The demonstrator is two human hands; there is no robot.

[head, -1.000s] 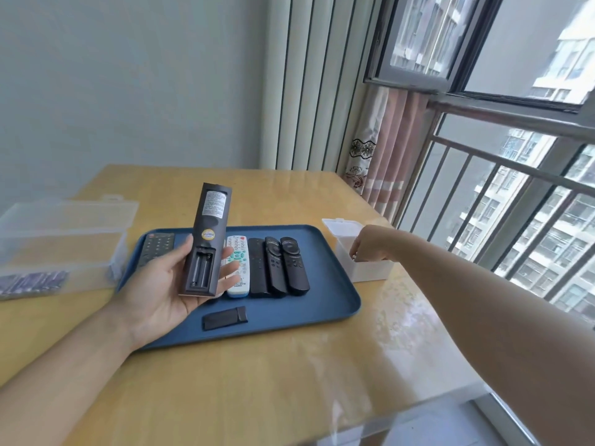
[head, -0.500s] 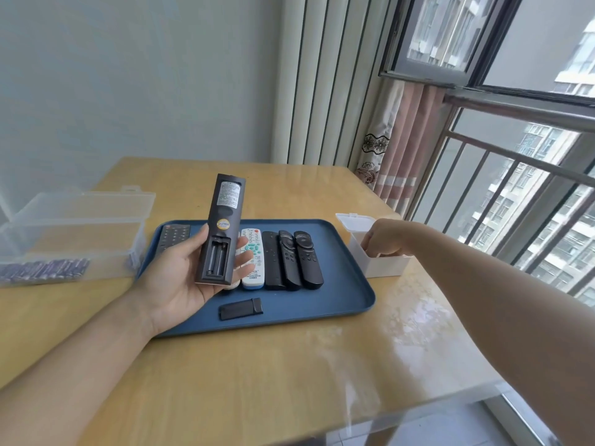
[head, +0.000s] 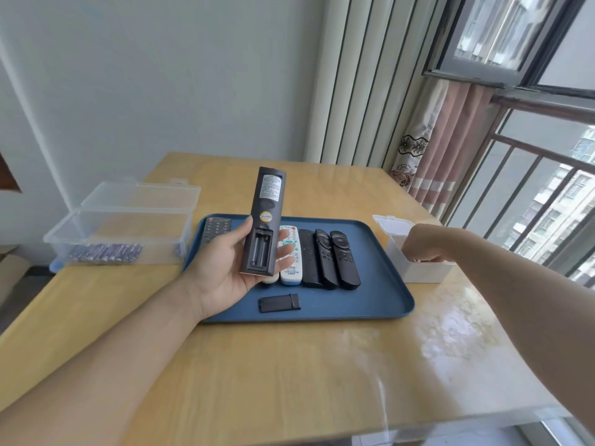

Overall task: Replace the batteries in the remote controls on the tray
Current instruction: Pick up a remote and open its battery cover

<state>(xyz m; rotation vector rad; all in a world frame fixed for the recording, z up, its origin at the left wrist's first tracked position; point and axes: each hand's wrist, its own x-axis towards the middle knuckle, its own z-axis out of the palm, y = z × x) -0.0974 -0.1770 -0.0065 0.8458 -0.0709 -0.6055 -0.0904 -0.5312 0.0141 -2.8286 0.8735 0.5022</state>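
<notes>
My left hand (head: 222, 268) holds a long black remote (head: 264, 220) upright above the blue tray (head: 380, 304), back side toward me, its battery compartment open and empty. Its black battery cover (head: 279, 302) lies on the tray near the front. More remotes lie in a row on the tray: a dark one (head: 216, 230) at the left, a white one (head: 291, 255) and three black ones (head: 331, 259). My right hand (head: 425, 244) reaches into a small white box (head: 418, 272) right of the tray, fingers curled downward; what they hold is hidden.
A clear plastic box (head: 122, 233) with its lid open stands left of the tray and holds several purple batteries (head: 106, 252). The wooden table (head: 289, 365) ends at a window railing (head: 531, 194) and curtain on the right.
The view has shifted right and down slightly. My left hand keeps the remote in the same pose. My right hand stays in the white box, dipping a little deeper.
</notes>
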